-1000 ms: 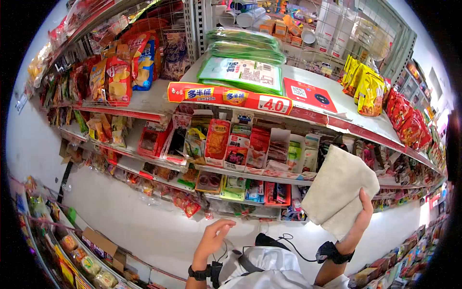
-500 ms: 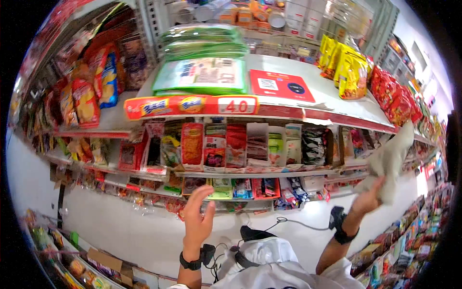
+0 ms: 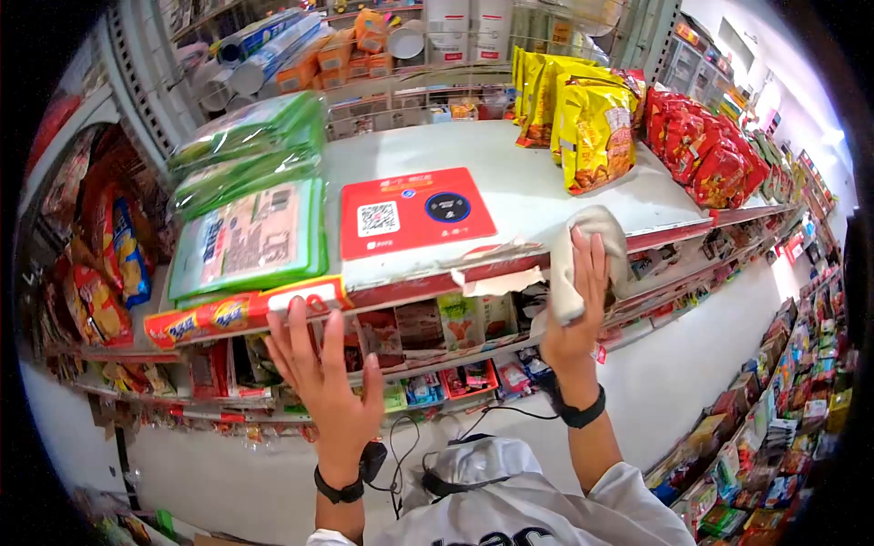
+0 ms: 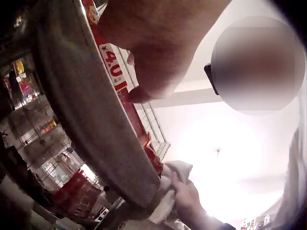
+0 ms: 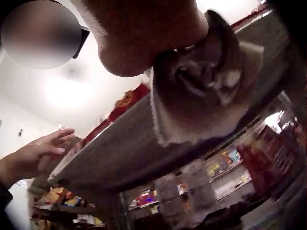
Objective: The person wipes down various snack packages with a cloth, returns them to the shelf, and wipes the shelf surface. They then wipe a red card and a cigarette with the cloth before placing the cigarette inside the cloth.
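Observation:
The left hand has its fingers spread and touches the front edge of the upper shelf by the orange-and-red price strip. In the left wrist view its thumb side lies near the price label. To the right, the right hand grips a pale cloth at the same shelf edge, its visible fingers long over the cloth; the thumb is hidden. In the right wrist view the crumpled cloth hangs below that hand against the shelf's underside.
On the shelf lie green-edged packets and a red QR card, with yellow bags and red bags standing farther right. Torn paper sticks out at the edge. Lower shelves hold packaged goods; cables hang near the body.
The view has come closer to the upper shelf and swung right. Both hands have risen to its front edge, and the cloth has gone from hanging in the air to lying against the edge.

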A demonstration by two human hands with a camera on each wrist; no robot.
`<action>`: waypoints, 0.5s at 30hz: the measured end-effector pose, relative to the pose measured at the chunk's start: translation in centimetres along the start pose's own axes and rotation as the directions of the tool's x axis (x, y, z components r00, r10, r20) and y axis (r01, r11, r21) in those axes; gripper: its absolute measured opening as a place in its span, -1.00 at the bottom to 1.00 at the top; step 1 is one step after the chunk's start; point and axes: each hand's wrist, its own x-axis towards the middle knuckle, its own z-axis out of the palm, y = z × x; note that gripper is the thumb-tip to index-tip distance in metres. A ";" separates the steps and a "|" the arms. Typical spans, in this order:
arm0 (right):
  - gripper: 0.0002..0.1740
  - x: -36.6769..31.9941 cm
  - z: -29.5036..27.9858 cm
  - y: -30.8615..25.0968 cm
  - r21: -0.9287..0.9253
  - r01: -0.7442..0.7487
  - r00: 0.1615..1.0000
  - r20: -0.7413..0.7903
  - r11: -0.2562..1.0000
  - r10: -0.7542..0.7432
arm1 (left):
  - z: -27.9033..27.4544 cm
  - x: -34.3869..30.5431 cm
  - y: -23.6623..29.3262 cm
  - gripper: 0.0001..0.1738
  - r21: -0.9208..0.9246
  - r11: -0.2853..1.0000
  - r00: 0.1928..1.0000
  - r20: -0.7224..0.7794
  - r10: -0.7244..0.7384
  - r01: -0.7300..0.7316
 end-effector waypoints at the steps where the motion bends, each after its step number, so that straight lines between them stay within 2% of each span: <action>1: -0.46 0.3 -0.6 1.1 -0.060 -0.026 0.999 -0.028 0.998 0.025 | 0.2 0.2 -0.1 -0.39 0.032 0.999 1.000 0.019 -0.017 0.017; 3: -0.48 0.9 -2.1 3.5 -0.167 -0.083 0.994 -0.079 0.982 0.071 | 0.8 0.5 -0.1 -0.40 0.027 0.999 1.000 -0.001 -0.028 0.028; 4: -0.51 1.6 -2.9 4.2 -0.133 -0.089 0.989 -0.130 0.987 0.072 | 0.9 0.7 0.0 -0.41 0.035 0.998 0.999 0.006 -0.044 0.044; 5: -0.52 1.7 -3.2 5.3 -0.092 -0.197 0.970 -0.161 0.976 0.180 | 0.9 0.9 0.2 -0.42 0.047 0.997 0.998 0.006 -0.066 0.065; 7: -0.52 2.3 -3.6 5.0 -0.114 -0.222 0.969 -0.139 0.968 0.206 | 0.7 2.0 1.3 -0.49 0.061 0.997 0.998 0.017 -0.056 0.055; 8: -0.55 2.3 -2.9 4.5 -0.081 -0.203 0.970 -0.157 0.976 0.189 | 0.9 2.5 1.8 -0.51 0.055 0.998 0.999 0.036 -0.036 0.034; 11: -0.58 2.4 -1.8 2.2 0.012 -0.120 0.991 -0.052 0.993 0.120 | 2.1 3.9 3.0 -0.53 0.042 0.999 0.998 0.060 0.006 -0.008; 12: -0.59 2.5 -1.8 1.7 -0.018 -0.065 0.997 0.039 0.998 0.066 | 2.4 4.3 3.2 -0.53 0.035 0.999 0.996 0.085 0.012 -0.015; 13: -0.59 2.5 -1.4 1.5 0.010 -0.048 0.999 0.026 0.999 0.047 | 2.6 4.5 3.4 -0.53 0.028 0.999 0.994 0.111 0.020 -0.023; 15: -0.59 2.6 -1.5 2.4 0.030 -0.017 0.999 0.039 0.999 0.016 | 3.4 4.7 3.2 -0.52 0.032 0.998 0.996 0.073 0.054 -0.056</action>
